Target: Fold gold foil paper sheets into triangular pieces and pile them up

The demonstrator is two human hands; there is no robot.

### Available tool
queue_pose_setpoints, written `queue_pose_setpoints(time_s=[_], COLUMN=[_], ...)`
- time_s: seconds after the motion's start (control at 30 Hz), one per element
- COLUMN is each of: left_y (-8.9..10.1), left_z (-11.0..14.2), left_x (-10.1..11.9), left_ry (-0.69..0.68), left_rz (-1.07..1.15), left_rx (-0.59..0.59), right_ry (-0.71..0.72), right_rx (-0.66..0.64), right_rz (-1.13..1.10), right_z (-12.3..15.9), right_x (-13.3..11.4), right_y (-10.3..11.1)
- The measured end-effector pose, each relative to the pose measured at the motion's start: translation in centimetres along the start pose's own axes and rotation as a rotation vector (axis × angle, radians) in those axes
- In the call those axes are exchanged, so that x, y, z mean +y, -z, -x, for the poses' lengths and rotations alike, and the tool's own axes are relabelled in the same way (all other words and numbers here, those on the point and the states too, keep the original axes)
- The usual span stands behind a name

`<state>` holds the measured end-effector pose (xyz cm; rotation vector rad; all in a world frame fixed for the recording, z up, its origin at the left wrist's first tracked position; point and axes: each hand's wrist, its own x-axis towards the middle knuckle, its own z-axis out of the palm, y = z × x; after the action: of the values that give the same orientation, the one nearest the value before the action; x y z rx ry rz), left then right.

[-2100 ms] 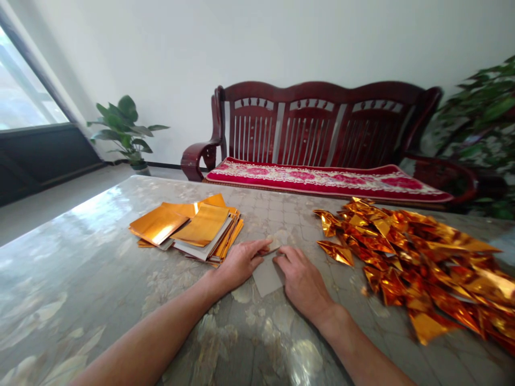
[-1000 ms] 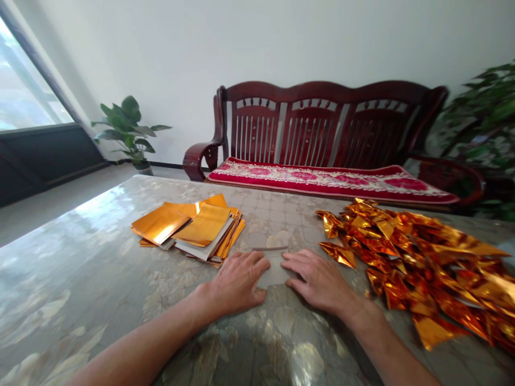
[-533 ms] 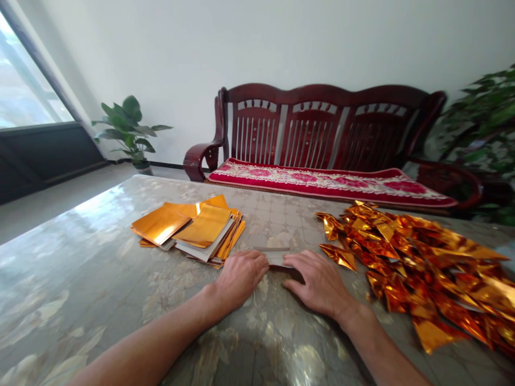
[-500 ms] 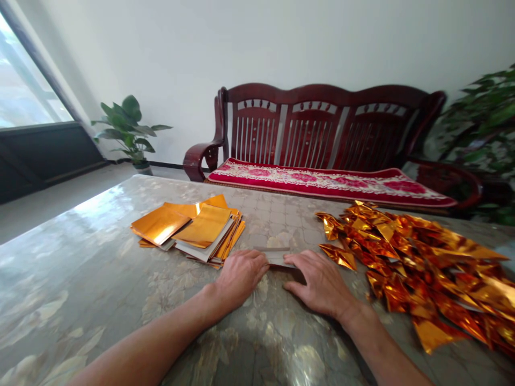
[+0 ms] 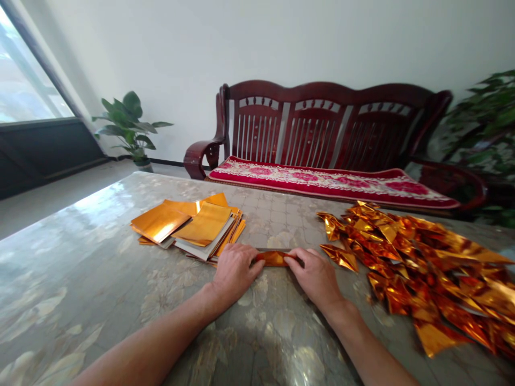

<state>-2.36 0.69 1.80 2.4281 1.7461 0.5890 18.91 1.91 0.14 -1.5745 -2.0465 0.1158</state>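
Observation:
A narrow folded strip of gold foil paper [image 5: 275,259] spans the gap between my two hands, close to the tabletop. My left hand [image 5: 236,267] pinches its left end, with the thumb on the near side. On the other end, my right hand [image 5: 314,274] is closed, thumb and fingers pressed together. The fingers cover both ends of the strip. Just beyond my left hand lies a loose stack of square gold foil sheets [image 5: 207,224], some with pale undersides showing. To the right of my right hand spreads a heap of folded gold foil pieces [image 5: 406,252].
The table [image 5: 120,300] has a glossy, flower-patterned cover. Behind it stands a dark red wooden bench [image 5: 309,128] with a red floral seat cover [image 5: 333,182]. A potted plant [image 5: 131,126] is at the back left, and leafy greenery [image 5: 486,118] at the right.
The paper between my hands showed a pale grey face and now shows shiny gold. My right thumb and fingers have come together on its end, and my left thumb now shows in front.

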Motion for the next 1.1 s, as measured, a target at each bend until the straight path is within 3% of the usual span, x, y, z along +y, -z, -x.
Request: queue_pose_setpoints(time_s=[1.1], left_y=[-0.8], left_z=[-0.4], left_x=[0.0], left_ry=[0.067], left_rz=[0.012], left_rx=[0.034], right_ry=[0.057], right_rx=[0.042], right_rz=[0.056], right_z=[0.1], right_x=[-0.3], right_y=[-0.7])
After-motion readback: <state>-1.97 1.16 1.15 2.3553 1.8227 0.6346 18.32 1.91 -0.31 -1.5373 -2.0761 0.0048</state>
